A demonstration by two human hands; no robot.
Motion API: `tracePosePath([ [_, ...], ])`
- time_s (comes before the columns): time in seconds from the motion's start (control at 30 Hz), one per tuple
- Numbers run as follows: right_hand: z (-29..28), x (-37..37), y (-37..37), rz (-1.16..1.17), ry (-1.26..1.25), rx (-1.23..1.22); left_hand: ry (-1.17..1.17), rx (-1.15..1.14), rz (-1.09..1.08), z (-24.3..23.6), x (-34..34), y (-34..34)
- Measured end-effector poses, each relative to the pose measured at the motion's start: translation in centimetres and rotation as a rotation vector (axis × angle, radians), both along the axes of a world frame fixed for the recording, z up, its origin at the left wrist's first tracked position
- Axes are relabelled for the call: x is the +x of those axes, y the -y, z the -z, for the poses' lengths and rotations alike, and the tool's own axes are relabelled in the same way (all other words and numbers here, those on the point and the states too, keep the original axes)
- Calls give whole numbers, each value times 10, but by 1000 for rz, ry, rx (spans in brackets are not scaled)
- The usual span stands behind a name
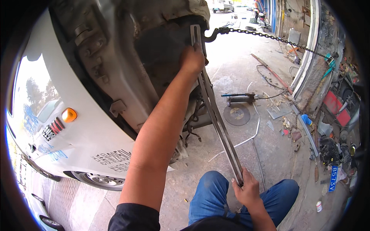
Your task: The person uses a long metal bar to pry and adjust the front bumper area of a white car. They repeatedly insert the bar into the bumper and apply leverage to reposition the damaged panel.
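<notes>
A long slotted metal bar (pixel 214 115) slants from the stripped front end of a white vehicle (pixel 96 133) down toward my knees. My left hand (pixel 192 59) is closed around the bar close to its upper end, with that arm stretched up along the bodywork. Lower down, my right hand (pixel 247 189) grips the bottom end between my knees. A dark hook (pixel 212 36) sits right beside the bar's top, at the vehicle's edge. From it a taut chain (pixel 277 37) runs right. Whether the bar's top touches the metal behind it, I cannot tell.
The chain reaches a teal fitting (pixel 328 61) by the wall post. A hand pump (pixel 241 99) with a hose lies beside a round dark disc (pixel 236 114). A red pole (pixel 271 73) leans low over the floor. Scrap and a blue plate (pixel 333 178) litter the right side.
</notes>
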State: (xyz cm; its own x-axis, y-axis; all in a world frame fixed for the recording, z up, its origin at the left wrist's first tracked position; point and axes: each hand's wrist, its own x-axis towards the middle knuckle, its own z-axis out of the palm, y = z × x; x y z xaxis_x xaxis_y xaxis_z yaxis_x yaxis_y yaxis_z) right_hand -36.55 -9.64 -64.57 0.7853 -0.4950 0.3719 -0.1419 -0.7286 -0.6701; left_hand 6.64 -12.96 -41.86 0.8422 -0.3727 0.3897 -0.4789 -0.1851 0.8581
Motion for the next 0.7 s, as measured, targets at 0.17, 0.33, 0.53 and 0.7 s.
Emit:
tracePosePath([
  [0.17,-60,-52,32,-15,-90,-21,-113,-169,149,-2,-14,-1],
  [0.33,-170,-117,64,47,-281,-220,-161,-326,310,-5,-29,1],
  [0.53,-201,-122,34,-29,-350,-130,-179,-391,324,-9,-34,-4],
  [0.7,-171,-105,13,-86,-285,-25,-219,-440,280,-11,-33,-14],
])
